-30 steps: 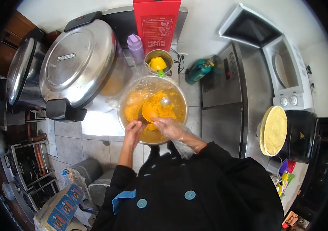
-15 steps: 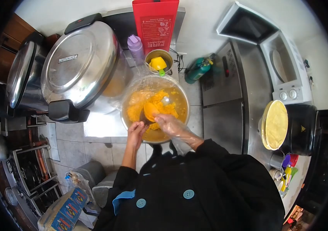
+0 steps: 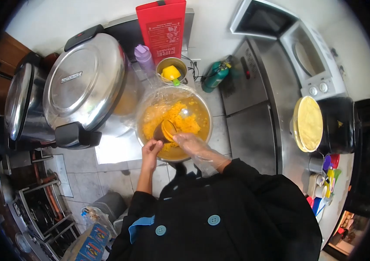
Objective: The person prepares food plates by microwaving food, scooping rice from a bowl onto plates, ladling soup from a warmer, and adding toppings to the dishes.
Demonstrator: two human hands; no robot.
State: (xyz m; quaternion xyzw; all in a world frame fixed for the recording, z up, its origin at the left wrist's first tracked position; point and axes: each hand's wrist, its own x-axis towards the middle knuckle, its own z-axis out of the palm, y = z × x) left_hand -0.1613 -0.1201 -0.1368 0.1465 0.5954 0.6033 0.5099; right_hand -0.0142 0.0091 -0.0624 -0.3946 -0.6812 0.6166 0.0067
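My left hand (image 3: 150, 154), bare, pinches a dark brown cup-like piece (image 3: 159, 133) over a wide metal bowl (image 3: 211, 124). My right hand (image 3: 195, 148), in a clear plastic glove, closes on the edge of a yellow-orange rounded cup (image 3: 168, 129). The yellow cup sits against or partly inside the dark piece; I cannot tell which. Below them, loose yellow rice (image 3: 188, 124) lies in the bowl, with a shiny round metal part showing among it. Clear plastic film (image 3: 159, 102) covers the bowl's far left side.
A large steel rice cooker (image 3: 82, 78) stands left of the bowl. Behind are a pot (image 3: 184, 65) holding a yellow cup, a purple bottle (image 3: 143, 55) and a red fire blanket case (image 3: 163, 32). A green cylinder (image 3: 215, 77) and steel fridge (image 3: 254, 130) are right.
The yellow cup has tilted and now shows its rim and inside, close against the dark piece. My right hand has shifted slightly down at its edge. The camera view has shifted slightly.
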